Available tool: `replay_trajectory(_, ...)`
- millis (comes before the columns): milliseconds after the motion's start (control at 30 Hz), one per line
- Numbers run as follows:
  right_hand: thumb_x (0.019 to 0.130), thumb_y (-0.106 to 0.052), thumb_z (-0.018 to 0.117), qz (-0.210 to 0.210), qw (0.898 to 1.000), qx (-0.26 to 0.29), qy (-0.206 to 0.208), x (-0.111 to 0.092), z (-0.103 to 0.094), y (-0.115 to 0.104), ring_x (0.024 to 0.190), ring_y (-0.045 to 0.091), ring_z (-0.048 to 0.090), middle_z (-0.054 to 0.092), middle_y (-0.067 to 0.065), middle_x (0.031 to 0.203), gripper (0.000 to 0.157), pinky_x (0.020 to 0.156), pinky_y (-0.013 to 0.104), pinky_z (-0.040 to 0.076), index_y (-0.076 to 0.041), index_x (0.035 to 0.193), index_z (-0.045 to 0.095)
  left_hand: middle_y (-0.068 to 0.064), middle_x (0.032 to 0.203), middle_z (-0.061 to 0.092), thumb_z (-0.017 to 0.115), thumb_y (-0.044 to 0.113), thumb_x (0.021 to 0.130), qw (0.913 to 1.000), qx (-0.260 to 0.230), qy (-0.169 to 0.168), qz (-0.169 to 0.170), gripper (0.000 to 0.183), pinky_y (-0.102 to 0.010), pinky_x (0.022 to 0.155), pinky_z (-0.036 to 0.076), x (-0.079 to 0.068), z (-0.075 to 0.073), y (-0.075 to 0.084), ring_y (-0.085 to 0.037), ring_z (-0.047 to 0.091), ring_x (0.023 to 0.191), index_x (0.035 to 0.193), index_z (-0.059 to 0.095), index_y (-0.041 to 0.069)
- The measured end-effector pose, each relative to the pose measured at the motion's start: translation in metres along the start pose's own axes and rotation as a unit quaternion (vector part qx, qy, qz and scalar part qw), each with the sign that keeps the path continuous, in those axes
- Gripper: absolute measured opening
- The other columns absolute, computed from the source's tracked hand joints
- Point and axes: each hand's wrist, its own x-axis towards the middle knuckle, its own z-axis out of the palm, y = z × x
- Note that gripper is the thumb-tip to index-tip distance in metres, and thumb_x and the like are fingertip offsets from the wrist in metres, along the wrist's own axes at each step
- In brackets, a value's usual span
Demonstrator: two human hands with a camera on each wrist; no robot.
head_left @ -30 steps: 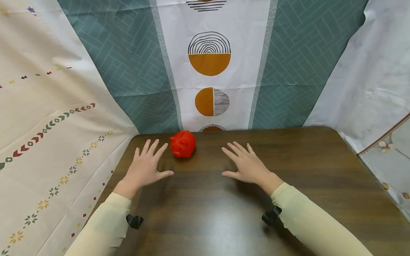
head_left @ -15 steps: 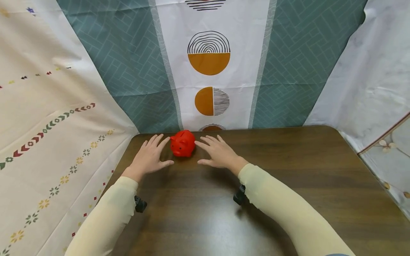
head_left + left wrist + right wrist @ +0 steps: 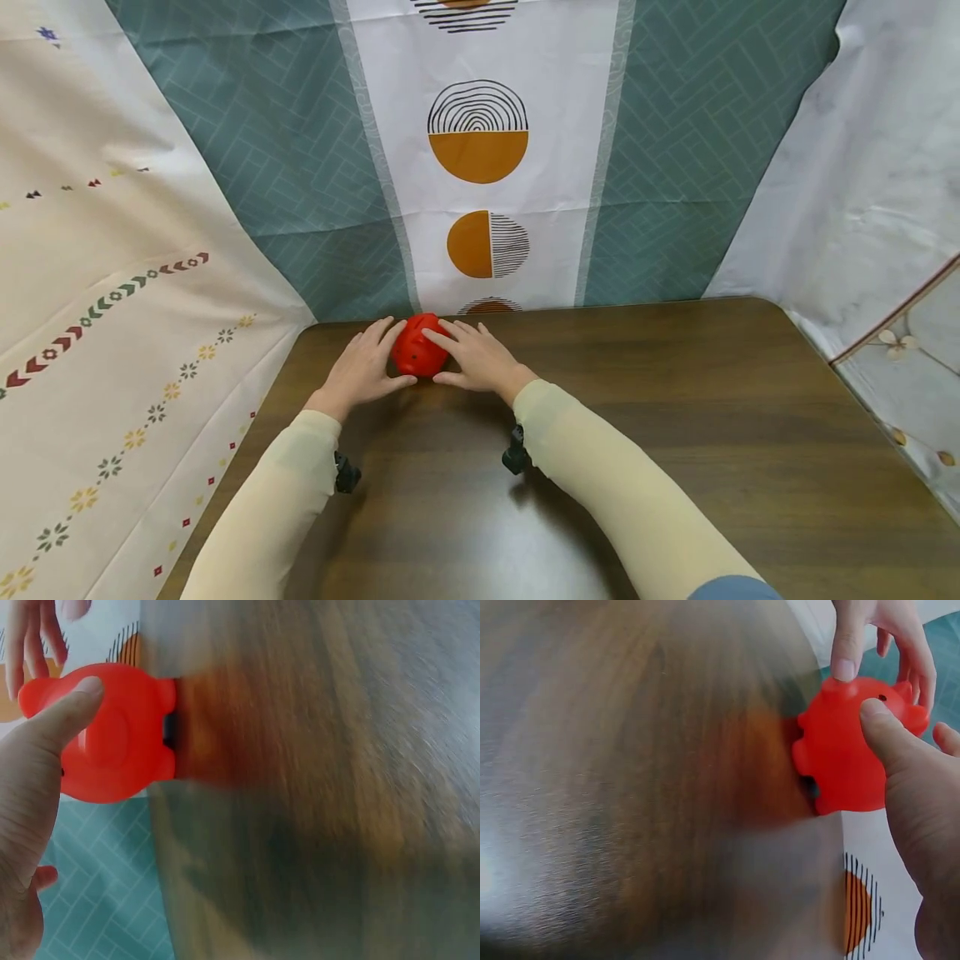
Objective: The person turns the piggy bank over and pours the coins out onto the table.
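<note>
A red piggy bank (image 3: 417, 348) stands at the far edge of the dark wooden table (image 3: 675, 400). On its left side my left hand (image 3: 360, 371) has its fingers spread, fingertips right at the bank. My right hand (image 3: 480, 362) comes in from the right with extended fingers that overlap the bank's right side. The left wrist view shows the left thumb over the piggy bank (image 3: 112, 761) near its snout. In the right wrist view, the right thumb overlaps the bank's side, and the left hand (image 3: 889, 630) reaches its top end.
Behind the table hangs a patterned curtain (image 3: 660, 167) in teal and white. A cream cloth (image 3: 112, 333) with coloured motifs covers the left side, and a whitish cloth (image 3: 862, 183) the right. A small black camera sits at each wrist.
My right hand has moved left and forward to the piggy bank. The left hand has shifted slightly right and forward, so both now flank it. The head view has tilted a little.
</note>
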Motion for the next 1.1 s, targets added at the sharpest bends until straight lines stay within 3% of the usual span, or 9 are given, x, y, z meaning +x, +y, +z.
replay_trajectory(133, 0.088, -0.058, 0.057, -0.010, 1.000, 0.016, -0.012, 0.008, 0.000, 0.002, 0.138, 0.027, 0.032, 0.028, 0.006, 0.156, 0.078, 0.105, 0.057, 0.034, -0.029, 0.153, 0.026, -0.018, 0.145, 0.039, 0.081, 0.051, 0.069, 1.0000, -0.006, -0.005, 0.004, 0.100, -0.058, 0.102, 0.038, 0.007, 0.005, -0.001, -0.036, 0.038, 0.130, 0.147, 0.035, 0.008)
replay_trajectory(367, 0.089, -0.050, 0.061, -0.024, 0.998, 0.055, -0.023, 0.012, 0.002, 0.000, 0.137, 0.025, 0.037, 0.026, 0.007, 0.157, 0.076, 0.106, 0.040, 0.038, -0.023, 0.152, 0.028, -0.016, 0.146, 0.039, 0.084, 0.044, 0.069, 0.9996, -0.026, -0.014, -0.002, 0.097, -0.055, 0.101, 0.040, 0.011, 0.011, 0.001, -0.035, 0.039, 0.130, 0.147, 0.036, 0.009)
replay_trajectory(533, 0.087, -0.049, 0.065, -0.015, 0.996, 0.081, -0.017, 0.012, 0.008, 0.000, 0.134, 0.025, 0.041, 0.020, 0.006, 0.158, 0.080, 0.106, 0.038, 0.039, -0.023, 0.152, 0.027, -0.015, 0.144, 0.040, 0.086, 0.036, 0.069, 0.9986, -0.052, 0.003, -0.011, 0.097, -0.054, 0.099, 0.044, 0.007, 0.017, 0.003, -0.034, 0.042, 0.126, 0.147, 0.035, 0.009)
replay_trajectory(800, 0.087, -0.044, 0.068, -0.001, 0.992, 0.122, 0.017, 0.006, 0.014, -0.002, 0.130, 0.026, 0.046, 0.022, 0.006, 0.157, 0.076, 0.103, 0.038, 0.042, -0.022, 0.149, 0.031, -0.013, 0.142, 0.042, 0.086, 0.040, 0.069, 0.9966, -0.075, 0.033, -0.011, 0.096, -0.050, 0.095, 0.047, 0.005, 0.022, 0.011, -0.032, 0.050, 0.119, 0.146, 0.038, 0.009)
replay_trajectory(1100, 0.089, -0.043, 0.066, 0.025, 0.988, 0.148, 0.033, -0.002, 0.019, -0.006, 0.132, 0.024, 0.043, 0.022, 0.004, 0.157, 0.072, 0.106, 0.037, 0.039, -0.021, 0.149, 0.033, -0.014, 0.140, 0.043, 0.085, 0.040, 0.070, 0.9963, -0.072, 0.032, -0.033, 0.094, -0.051, 0.094, 0.048, 0.001, 0.020, 0.026, -0.033, 0.052, 0.116, 0.145, 0.037, 0.008)
